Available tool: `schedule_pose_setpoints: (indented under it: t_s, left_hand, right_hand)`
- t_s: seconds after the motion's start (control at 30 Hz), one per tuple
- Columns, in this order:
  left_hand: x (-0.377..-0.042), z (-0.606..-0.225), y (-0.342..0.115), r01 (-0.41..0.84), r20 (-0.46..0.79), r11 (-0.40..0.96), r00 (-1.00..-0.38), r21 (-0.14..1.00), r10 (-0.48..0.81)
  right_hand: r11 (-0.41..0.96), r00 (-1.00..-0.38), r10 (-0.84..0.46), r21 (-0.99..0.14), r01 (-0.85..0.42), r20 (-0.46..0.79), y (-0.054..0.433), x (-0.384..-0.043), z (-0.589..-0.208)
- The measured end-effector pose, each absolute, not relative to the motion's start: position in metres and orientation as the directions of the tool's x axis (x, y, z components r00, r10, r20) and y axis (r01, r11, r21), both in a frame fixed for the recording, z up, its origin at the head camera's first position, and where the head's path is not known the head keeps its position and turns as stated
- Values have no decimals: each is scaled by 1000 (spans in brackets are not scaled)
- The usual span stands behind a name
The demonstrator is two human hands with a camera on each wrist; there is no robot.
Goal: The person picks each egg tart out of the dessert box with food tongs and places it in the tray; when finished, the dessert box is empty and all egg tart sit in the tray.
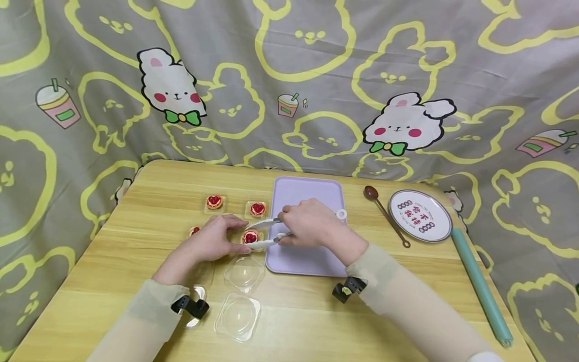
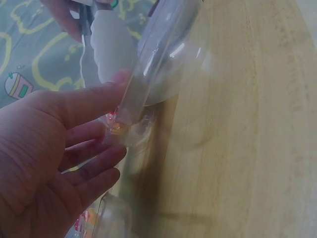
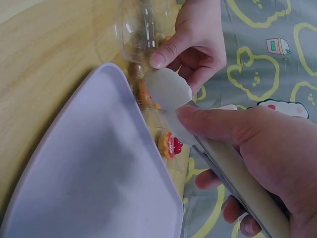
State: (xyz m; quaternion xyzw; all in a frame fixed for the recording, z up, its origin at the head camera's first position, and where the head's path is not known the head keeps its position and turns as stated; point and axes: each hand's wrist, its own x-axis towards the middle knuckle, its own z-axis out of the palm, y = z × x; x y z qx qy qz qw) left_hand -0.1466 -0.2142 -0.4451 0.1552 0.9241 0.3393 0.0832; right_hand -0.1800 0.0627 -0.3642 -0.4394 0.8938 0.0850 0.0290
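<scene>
My right hand (image 1: 307, 221) grips a pair of tongs (image 3: 218, 158) with white scalloped tips. These tips stand apart on either side of a small red-topped tart (image 1: 250, 237), which sits in a clear plastic box with its lid (image 1: 244, 274) folded open toward me. With thumb and fingers, my left hand (image 1: 214, 240) holds the edge of that box, seen close up in the left wrist view (image 2: 131, 106). Another tart (image 1: 258, 208) lies just behind, a second tart (image 1: 214, 202) to its left, and one more tart (image 1: 194, 231) is partly hidden by my left hand.
A lilac tray (image 1: 300, 261) lies under my right hand. To the right are a brown spoon (image 1: 371, 192), a white plate with red lettering (image 1: 420, 216) and a long green roll (image 1: 481, 286). Nearer me lies another clear lid (image 1: 237, 317). A patterned curtain (image 1: 325, 90) hangs behind the table.
</scene>
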Motion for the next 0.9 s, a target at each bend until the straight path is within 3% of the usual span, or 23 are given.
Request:
schedule_pose_setpoints:
  t_s: [0.43, 0.9]
  left_hand:
    - [-148, -446, -212, 256, -22, 714, -935, 652, 355]
    - [-149, -447, -213, 250, -30, 715, -934, 653, 355]
  right_hand:
    - [608, -609, -787, 46, -793, -102, 79, -183, -371]
    - [631, -638, -769, -188, -753, -28, 121, -195, -359]
